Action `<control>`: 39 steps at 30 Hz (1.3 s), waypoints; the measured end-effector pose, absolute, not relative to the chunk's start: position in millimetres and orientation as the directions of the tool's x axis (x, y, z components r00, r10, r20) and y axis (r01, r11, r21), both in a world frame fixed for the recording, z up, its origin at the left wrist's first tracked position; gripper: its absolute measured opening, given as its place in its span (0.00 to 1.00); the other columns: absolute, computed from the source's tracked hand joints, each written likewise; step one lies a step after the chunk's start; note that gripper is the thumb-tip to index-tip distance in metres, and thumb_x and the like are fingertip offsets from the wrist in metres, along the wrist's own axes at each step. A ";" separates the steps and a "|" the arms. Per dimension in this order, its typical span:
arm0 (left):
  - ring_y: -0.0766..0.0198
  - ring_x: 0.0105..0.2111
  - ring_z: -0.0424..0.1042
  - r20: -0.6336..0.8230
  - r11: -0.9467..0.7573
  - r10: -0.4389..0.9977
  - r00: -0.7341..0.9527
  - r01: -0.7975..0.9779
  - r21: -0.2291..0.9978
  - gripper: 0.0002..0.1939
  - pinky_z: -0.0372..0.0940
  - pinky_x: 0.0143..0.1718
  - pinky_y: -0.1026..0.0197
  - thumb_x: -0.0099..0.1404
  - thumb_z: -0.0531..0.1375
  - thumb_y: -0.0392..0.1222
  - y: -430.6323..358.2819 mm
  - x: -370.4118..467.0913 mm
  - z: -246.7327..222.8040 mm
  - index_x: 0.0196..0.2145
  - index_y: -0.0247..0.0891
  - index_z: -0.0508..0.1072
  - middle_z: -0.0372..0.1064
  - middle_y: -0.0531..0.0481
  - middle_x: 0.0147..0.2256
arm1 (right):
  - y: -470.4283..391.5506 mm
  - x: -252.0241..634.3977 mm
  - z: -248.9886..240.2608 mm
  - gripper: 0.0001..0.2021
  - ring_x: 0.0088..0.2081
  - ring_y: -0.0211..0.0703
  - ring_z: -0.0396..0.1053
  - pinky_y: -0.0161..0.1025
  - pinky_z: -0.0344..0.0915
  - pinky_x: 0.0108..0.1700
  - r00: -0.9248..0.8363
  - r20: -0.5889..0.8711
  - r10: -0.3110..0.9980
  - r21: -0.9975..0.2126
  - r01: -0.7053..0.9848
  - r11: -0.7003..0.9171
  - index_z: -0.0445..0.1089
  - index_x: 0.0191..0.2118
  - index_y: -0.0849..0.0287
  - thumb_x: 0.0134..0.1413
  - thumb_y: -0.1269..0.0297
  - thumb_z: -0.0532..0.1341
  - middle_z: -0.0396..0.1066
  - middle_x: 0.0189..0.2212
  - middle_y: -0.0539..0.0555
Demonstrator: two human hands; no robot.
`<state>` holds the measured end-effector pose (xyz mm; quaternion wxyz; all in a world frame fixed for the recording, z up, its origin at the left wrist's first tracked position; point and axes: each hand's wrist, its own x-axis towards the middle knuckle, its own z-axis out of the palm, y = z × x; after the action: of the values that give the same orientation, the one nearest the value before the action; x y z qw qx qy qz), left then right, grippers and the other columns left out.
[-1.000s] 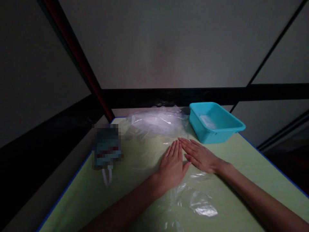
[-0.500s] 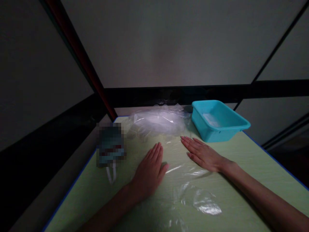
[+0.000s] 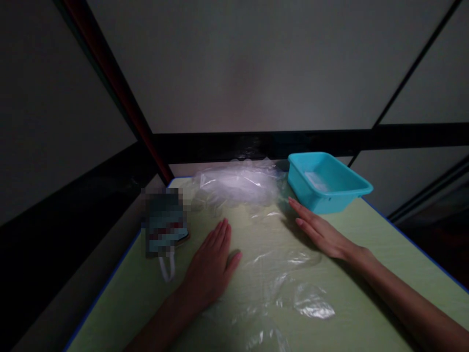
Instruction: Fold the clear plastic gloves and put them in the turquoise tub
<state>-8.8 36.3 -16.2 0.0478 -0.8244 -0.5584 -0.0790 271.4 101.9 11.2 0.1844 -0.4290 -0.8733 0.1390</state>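
Observation:
A thin, clear plastic sheet (image 3: 271, 283) lies wrinkled on the light green table (image 3: 120, 298), and I cannot make out its exact shape. My left hand (image 3: 210, 264) rests palm down at its left side, fingers stretched out and thumb apart. To the right, my right hand (image 3: 320, 232) is tilted on its edge, with straight fingers and a shadow under it. It holds nothing and is near the blue basket. Beyond both hands sits a crumpled heap of clear plastic (image 3: 240, 183).
The blue plastic basket (image 3: 330, 195) stands at the back right with a white piece inside. A blurred-out item (image 3: 164, 222) with a white strap (image 3: 167, 266) lies at the left edge. Pale panels (image 3: 256, 73) rise behind the table.
My left hand has slid a little left. My right hand has moved right and turned from flat onto its edge, seemingly lifted off the plastic. The view has shifted slightly.

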 end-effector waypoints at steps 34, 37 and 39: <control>0.49 0.58 0.48 0.243 -0.298 0.925 0.293 0.954 -0.018 0.32 0.54 0.53 0.46 0.64 0.43 0.52 29.0 -10.3 -13.7 0.56 0.22 0.52 0.48 0.29 0.58 | 19.9 271.0 -8.5 0.33 0.61 0.49 0.38 0.48 0.49 0.58 -0.642 0.197 0.741 0.026 0.759 0.650 0.33 0.63 0.68 0.59 0.56 0.48 0.36 0.62 0.62; 0.49 0.59 0.45 0.255 -0.356 0.903 0.346 0.934 -0.008 0.32 0.53 0.54 0.46 0.64 0.45 0.52 25.4 7.3 0.7 0.57 0.22 0.51 0.47 0.30 0.58 | 19.2 271.1 -8.1 0.33 0.61 0.49 0.38 0.48 0.49 0.58 -0.643 0.216 0.735 0.025 0.756 0.654 0.32 0.63 0.68 0.59 0.56 0.48 0.36 0.62 0.62; 0.52 0.60 0.41 0.228 -0.452 0.871 0.435 0.891 0.030 0.33 0.50 0.57 0.50 0.64 0.46 0.52 21.4 29.3 11.0 0.58 0.24 0.49 0.43 0.33 0.60 | 19.0 271.7 -8.7 0.33 0.61 0.49 0.38 0.48 0.50 0.58 -0.645 0.221 0.731 0.039 0.755 0.654 0.33 0.63 0.68 0.59 0.56 0.48 0.37 0.62 0.62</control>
<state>29.3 21.4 11.0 0.0472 -0.8456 -0.5211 -0.1056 271.7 19.0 -8.7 0.0930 -0.4108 -0.9047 -0.0640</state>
